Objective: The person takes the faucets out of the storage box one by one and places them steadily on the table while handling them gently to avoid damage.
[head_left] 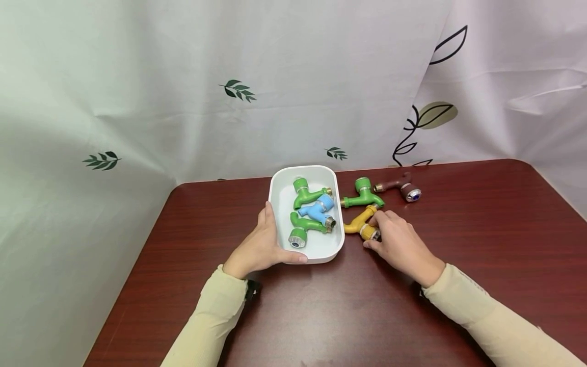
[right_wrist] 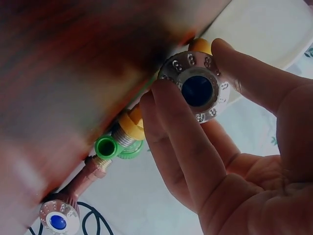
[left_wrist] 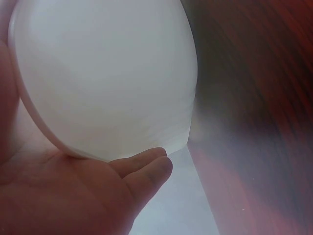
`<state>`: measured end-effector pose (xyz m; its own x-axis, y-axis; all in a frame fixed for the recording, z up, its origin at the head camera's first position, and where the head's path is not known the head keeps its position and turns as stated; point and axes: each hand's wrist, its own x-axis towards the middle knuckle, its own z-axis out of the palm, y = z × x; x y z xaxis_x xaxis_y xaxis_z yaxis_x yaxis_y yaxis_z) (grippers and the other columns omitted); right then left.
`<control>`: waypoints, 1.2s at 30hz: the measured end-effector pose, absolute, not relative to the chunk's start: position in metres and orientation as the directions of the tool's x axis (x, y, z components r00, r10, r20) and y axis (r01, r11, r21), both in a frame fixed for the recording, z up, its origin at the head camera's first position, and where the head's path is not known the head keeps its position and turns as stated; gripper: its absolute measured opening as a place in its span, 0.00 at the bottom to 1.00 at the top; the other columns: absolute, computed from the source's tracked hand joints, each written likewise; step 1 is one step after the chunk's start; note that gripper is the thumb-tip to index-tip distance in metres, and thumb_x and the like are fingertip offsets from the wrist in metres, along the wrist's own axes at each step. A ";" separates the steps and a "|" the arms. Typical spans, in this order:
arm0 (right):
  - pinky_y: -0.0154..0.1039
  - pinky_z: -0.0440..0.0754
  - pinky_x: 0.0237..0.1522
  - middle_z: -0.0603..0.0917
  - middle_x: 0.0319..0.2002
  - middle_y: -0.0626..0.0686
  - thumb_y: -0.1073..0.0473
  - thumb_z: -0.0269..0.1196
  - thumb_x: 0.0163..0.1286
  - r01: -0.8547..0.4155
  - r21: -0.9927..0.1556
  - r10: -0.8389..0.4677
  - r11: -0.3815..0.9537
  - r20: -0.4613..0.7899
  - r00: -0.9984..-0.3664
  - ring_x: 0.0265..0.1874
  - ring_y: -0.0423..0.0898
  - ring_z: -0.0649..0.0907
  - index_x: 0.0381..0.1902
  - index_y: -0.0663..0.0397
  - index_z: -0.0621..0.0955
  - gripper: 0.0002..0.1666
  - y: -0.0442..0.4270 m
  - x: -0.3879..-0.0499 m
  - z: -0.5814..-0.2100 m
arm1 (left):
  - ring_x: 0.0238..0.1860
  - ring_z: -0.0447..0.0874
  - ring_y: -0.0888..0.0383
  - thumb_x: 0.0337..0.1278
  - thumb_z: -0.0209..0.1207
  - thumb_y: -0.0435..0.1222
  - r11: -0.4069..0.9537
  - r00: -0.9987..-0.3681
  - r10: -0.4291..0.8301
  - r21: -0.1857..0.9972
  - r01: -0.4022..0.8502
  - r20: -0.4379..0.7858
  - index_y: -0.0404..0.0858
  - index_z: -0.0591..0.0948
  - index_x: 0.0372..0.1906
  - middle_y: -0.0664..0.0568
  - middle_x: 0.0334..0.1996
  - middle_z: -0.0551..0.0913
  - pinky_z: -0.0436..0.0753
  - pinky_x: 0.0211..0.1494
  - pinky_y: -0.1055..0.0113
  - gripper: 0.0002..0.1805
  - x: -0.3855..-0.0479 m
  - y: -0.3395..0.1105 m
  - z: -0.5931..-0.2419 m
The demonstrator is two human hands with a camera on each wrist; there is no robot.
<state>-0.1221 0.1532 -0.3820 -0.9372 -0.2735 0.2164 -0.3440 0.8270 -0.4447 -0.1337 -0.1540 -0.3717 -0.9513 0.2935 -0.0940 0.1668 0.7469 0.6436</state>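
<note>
My left hand [head_left: 261, 243] holds the near left corner of a white plastic tub [head_left: 306, 169], thumb along the front wall and fingers against the left side. In the left wrist view, two fingertips [left_wrist: 155, 166] press the tub's outer wall [left_wrist: 112, 78]. Inside lie two green taps [head_left: 308, 195] and a blue tap [head_left: 318, 208]. Just right of the tub, my right hand [head_left: 405, 248] pinches a yellow tap [head_left: 357, 223] by its ridged knob. The right wrist view shows the knob's silver cap [right_wrist: 215, 105] between thumb and fingers.
Behind the yellow tap, a green tap [head_left: 364, 196] lies close to the tub's right wall. Farther right is a dark brown tap [head_left: 403, 187] with a silver cap. The dark red tabletop [head_left: 312, 316] meets a pale leaf-patterned curtain [head_left: 284, 102] at the back.
</note>
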 end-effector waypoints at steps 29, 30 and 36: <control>0.59 0.78 0.46 0.78 0.49 0.68 0.54 0.78 0.55 -0.361 -0.403 -0.283 0.841 0.240 -0.928 0.44 0.61 0.79 0.62 0.73 0.70 0.46 0.150 -0.121 -0.380 | 0.70 0.60 0.47 0.26 0.81 0.60 0.734 -0.951 0.295 0.659 0.161 -0.097 0.31 0.28 0.78 0.39 0.77 0.44 0.67 0.69 0.56 0.87 -0.134 -0.155 -0.373; 0.59 0.78 0.48 0.78 0.50 0.68 0.54 0.78 0.56 -0.363 -0.404 -0.284 0.839 0.244 -0.927 0.46 0.61 0.78 0.62 0.73 0.70 0.45 0.150 -0.121 -0.379 | 0.70 0.61 0.47 0.26 0.81 0.61 0.736 -0.951 0.295 0.658 0.160 -0.098 0.31 0.28 0.78 0.39 0.77 0.45 0.67 0.69 0.56 0.88 -0.134 -0.155 -0.373; 0.60 0.75 0.54 0.77 0.53 0.68 0.54 0.67 0.69 -0.362 -0.413 -0.277 0.836 0.252 -0.927 0.52 0.63 0.76 0.61 0.73 0.71 0.33 0.148 -0.121 -0.376 | 0.69 0.62 0.46 0.25 0.81 0.61 0.740 -0.950 0.295 0.653 0.161 -0.100 0.31 0.29 0.78 0.39 0.77 0.45 0.68 0.68 0.56 0.88 -0.134 -0.154 -0.374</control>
<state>-0.1208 0.1481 -0.3759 -0.9271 -0.2772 0.2521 -0.3621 0.8359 -0.4125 -0.1342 -0.1544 -0.3737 -0.9502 0.2950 -0.1002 0.1607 0.7397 0.6535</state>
